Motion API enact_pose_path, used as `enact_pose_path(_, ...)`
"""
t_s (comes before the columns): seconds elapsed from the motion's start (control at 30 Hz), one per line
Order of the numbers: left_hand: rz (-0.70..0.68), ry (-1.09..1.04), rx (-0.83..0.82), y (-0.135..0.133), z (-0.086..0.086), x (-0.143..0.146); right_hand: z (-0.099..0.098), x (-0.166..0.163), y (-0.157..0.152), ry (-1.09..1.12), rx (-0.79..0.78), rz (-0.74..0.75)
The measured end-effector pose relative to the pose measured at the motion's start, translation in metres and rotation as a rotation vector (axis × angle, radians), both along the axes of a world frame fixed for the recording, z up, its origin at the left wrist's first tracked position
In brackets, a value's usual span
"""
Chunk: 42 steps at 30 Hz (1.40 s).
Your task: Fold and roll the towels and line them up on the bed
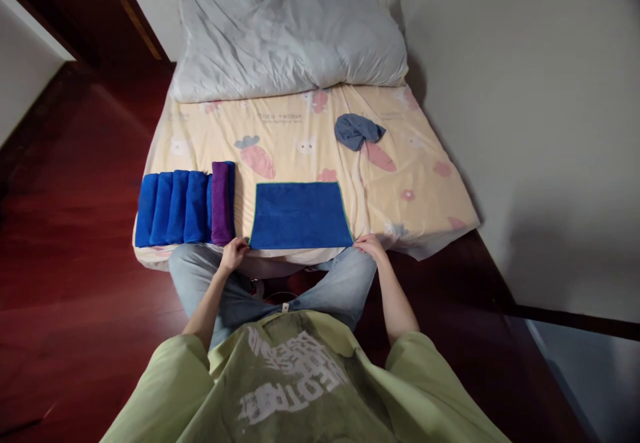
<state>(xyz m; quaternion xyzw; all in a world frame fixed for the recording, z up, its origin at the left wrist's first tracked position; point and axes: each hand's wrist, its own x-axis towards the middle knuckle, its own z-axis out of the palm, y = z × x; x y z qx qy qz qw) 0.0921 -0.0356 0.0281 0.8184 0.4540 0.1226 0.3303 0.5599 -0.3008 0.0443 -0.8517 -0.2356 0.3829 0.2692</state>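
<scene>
A blue towel lies flat and spread on the near edge of the bed. My left hand pinches its near left corner, fingers closed. My right hand is closed on the near right corner. To the left of the spread towel stands a row of folded blue towels with a folded purple towel at its right end.
A crumpled grey-blue cloth lies farther back on the cartoon-print sheet. A large white pillow fills the head of the bed. A wall runs along the right side, and dark red wooden floor lies to the left.
</scene>
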Motion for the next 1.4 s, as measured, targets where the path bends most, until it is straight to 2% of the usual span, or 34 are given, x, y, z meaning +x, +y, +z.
enact_pose_path(0.2, -0.159, 0.049, 0.052, -0.001, -0.001, -0.001, 0.006, 0.001, 0.003, -0.010, -0.030, 0.083)
enact_pose_path(0.3, -0.150, 0.099, -0.010, 0.005, 0.006, 0.003, 0.009, 0.007, 0.014, -0.033, 0.003, 0.091)
enact_pose_path(0.37, -0.091, 0.123, -0.051, 0.015, 0.015, 0.011, 0.011, 0.012, 0.028, -0.078, 0.061, 0.070)
enact_pose_path(0.53, 0.055, 0.041, -0.069, 0.059, 0.041, 0.059, 0.014, 0.025, 0.086, -0.233, 0.286, -0.051)
enact_pose_path(0.63, 0.139, 0.023, -0.063, 0.092, 0.047, 0.101, 0.010, 0.030, 0.126, -0.293, 0.328, -0.119)
enact_pose_path(0.8, 0.279, 0.023, -0.115, 0.141, 0.037, 0.157, -0.007, 0.038, 0.183, -0.303, 0.248, -0.174)
enact_pose_path(1.0, 0.355, -0.014, -0.180, 0.169, 0.017, 0.177, -0.032, 0.052, 0.216, -0.307, 0.257, -0.197)
enact_pose_path(1.1, 0.319, -0.027, -0.189, 0.170, 0.015, 0.176, -0.041, 0.056, 0.219, -0.232, 0.264, -0.205)
enact_pose_path(1.23, 0.250, -0.087, -0.089, 0.155, 0.022, 0.166, -0.043, 0.055, 0.208, -0.196, 0.404, -0.241)
enact_pose_path(1.3, 0.146, -0.111, -0.057, 0.143, 0.024, 0.156, -0.040, 0.052, 0.198, -0.214, 0.459, -0.218)
enact_pose_path(1.4, -0.090, -0.113, -0.061, 0.128, 0.022, 0.140, -0.033, 0.047, 0.183, -0.234, 0.478, -0.123)
